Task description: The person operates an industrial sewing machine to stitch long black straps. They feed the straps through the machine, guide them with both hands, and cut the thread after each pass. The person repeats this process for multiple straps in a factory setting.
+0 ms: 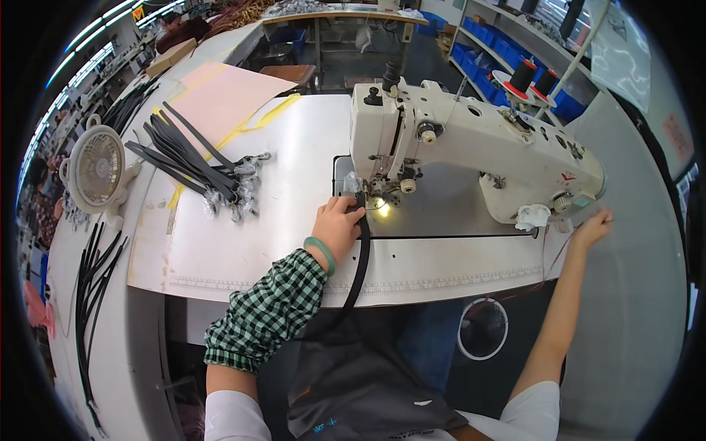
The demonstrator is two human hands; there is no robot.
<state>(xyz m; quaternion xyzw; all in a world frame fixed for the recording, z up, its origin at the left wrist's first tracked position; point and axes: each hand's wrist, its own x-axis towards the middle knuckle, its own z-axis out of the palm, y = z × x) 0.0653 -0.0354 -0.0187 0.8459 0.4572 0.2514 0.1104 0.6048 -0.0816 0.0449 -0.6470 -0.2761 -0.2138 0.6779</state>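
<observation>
My left hand (337, 229), below a green bangle and checked sleeve, grips a black strap (360, 261) at the needle area of a white industrial sewing machine (441, 132). The strap enters near the presser foot (379, 187), beside a small lit lamp, and hangs over the table's front edge. A clear plastic piece shows at the strap's far end. My right hand (592, 229) is raised at the right of the machine, fingers pinched on a thin reddish cord (551, 270) that drapes down past the edge. A small white crumpled piece (532, 216) sits near the machine's base.
Black straps with clear-wrapped metal ends (191, 165) lie left on pink and yellow sheets (213, 103). A small fan (98, 167) stands left; more straps (95, 294) lie below it. Thread cones (523, 76), blue-bin shelves (478, 70) and a back bench (334, 15) are behind. Another person (173, 29) appears far back.
</observation>
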